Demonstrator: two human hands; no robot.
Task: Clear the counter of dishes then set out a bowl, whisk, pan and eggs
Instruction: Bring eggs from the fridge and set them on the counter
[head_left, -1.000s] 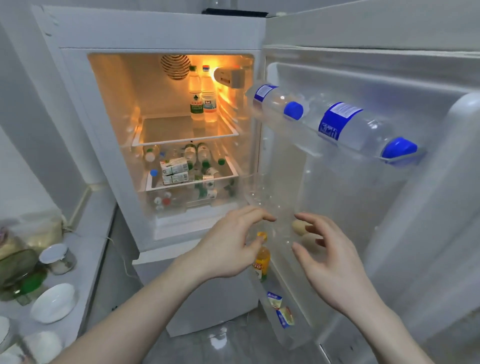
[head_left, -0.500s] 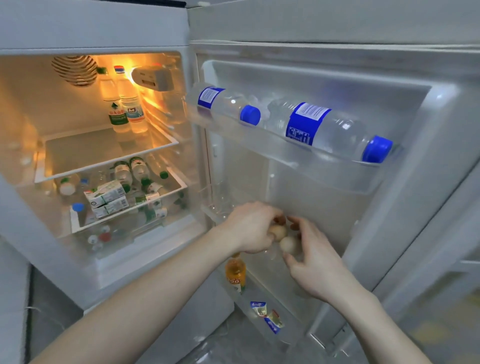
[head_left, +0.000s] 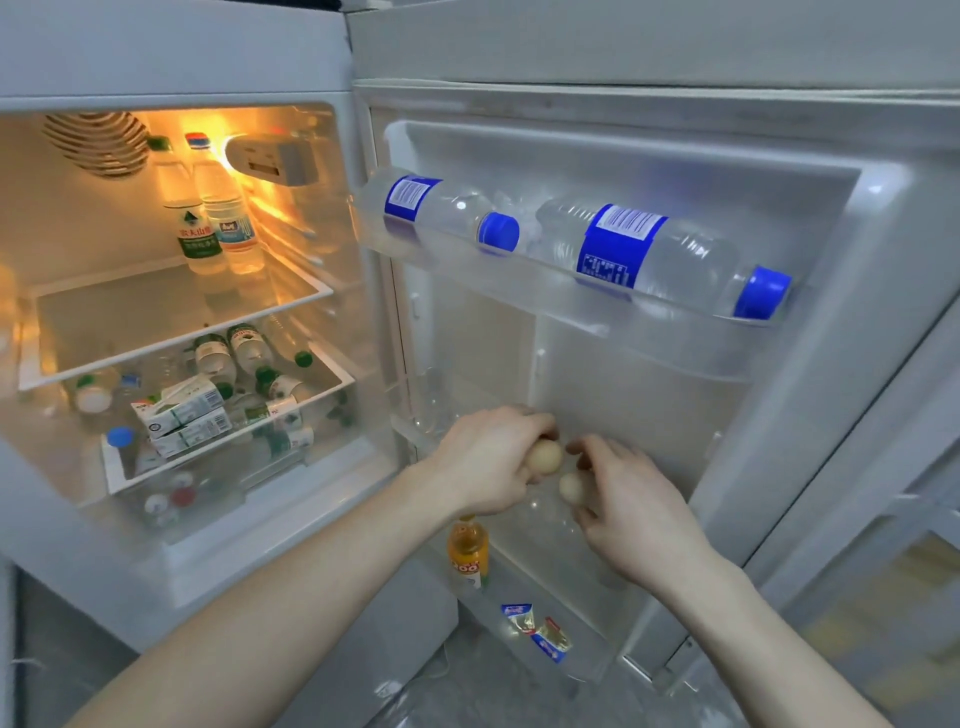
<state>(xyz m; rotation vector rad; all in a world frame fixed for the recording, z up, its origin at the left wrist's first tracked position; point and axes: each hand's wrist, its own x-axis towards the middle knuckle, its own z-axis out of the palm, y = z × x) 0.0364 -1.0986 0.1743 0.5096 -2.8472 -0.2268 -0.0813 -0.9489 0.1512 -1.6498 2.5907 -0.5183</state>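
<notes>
Reaching into the middle shelf (head_left: 431, 431) of the open fridge door (head_left: 649, 395), with left hand (head_left: 488, 460) curled round one egg (head_left: 545, 456) and right hand (head_left: 631, 506) pinching a second egg (head_left: 571, 488) just beside it. Crowded above by two water bottles (head_left: 639, 254) lying along the upper door rail, below by an orange bottle (head_left: 467, 553) and sauce packets (head_left: 540, 631); open room only toward the camera

At open fridge door (head_left: 649, 374): my left grip (head_left: 483, 462) holds one egg (head_left: 545, 456), right grip (head_left: 628, 499) another egg (head_left: 571, 488).
</notes>
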